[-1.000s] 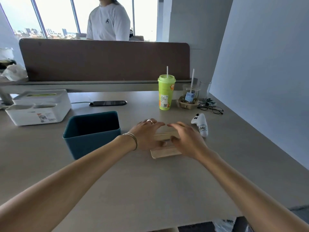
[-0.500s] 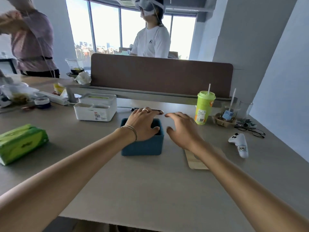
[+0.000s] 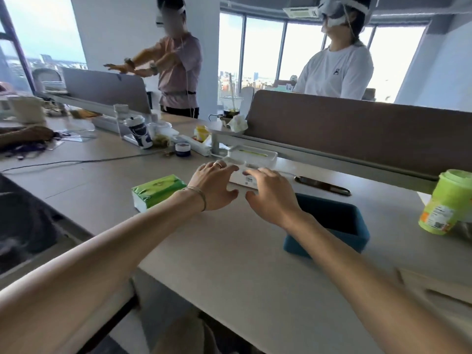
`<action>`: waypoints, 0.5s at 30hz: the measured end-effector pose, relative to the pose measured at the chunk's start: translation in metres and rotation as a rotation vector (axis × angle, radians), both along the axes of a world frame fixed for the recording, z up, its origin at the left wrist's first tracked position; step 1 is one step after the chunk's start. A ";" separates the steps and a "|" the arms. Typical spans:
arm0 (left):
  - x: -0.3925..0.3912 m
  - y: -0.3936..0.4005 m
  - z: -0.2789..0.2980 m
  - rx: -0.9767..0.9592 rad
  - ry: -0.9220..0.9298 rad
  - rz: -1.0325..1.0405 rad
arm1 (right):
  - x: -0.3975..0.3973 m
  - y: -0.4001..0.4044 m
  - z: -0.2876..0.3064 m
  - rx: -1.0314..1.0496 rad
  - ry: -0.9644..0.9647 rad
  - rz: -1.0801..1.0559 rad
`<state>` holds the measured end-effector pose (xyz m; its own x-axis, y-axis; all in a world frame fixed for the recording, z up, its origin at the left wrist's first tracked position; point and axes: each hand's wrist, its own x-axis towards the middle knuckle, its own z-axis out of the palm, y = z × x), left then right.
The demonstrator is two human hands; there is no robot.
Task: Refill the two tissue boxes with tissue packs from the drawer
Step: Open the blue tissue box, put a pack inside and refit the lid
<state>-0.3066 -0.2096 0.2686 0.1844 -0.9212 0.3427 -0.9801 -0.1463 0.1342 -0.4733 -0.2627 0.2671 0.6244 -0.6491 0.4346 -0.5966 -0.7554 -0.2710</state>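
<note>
A white tissue box (image 3: 258,156) with a slotted lid and front compartments stands near the desk divider. My left hand (image 3: 213,185) and my right hand (image 3: 270,196) hover just in front of it, fingers spread, holding nothing. A green tissue pack (image 3: 157,190) lies on the desk to the left of my left hand. The blue open box (image 3: 329,226) sits empty to the right, under my right forearm. Its wooden lid (image 3: 434,290) lies at the right edge, blurred.
A green lidded cup (image 3: 445,203) stands at the right and a dark phone (image 3: 323,186) lies behind the blue box. A brown divider (image 3: 357,134) runs along the back. Cups, jars and cables crowd the left desk. Two people stand beyond the desks.
My view has swung left. Both hands left the wooden lid, passed over the blue box and now reach toward the white tissue box, with the green pack close by.
</note>
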 end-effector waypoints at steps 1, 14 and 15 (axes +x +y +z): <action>0.013 0.005 -0.001 0.006 0.005 0.030 | 0.013 0.002 -0.001 0.011 0.002 0.021; 0.136 0.043 -0.041 0.225 0.057 0.367 | 0.123 0.008 -0.027 0.043 0.031 0.200; 0.141 0.044 -0.046 0.253 0.065 0.384 | 0.125 0.007 -0.029 0.044 0.027 0.206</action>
<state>-0.1651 -0.1661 0.2231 0.5418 -0.8354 0.0921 -0.8395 -0.5327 0.1069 -0.3479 -0.2555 0.2382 0.7570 -0.5241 0.3901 -0.4380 -0.8501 -0.2923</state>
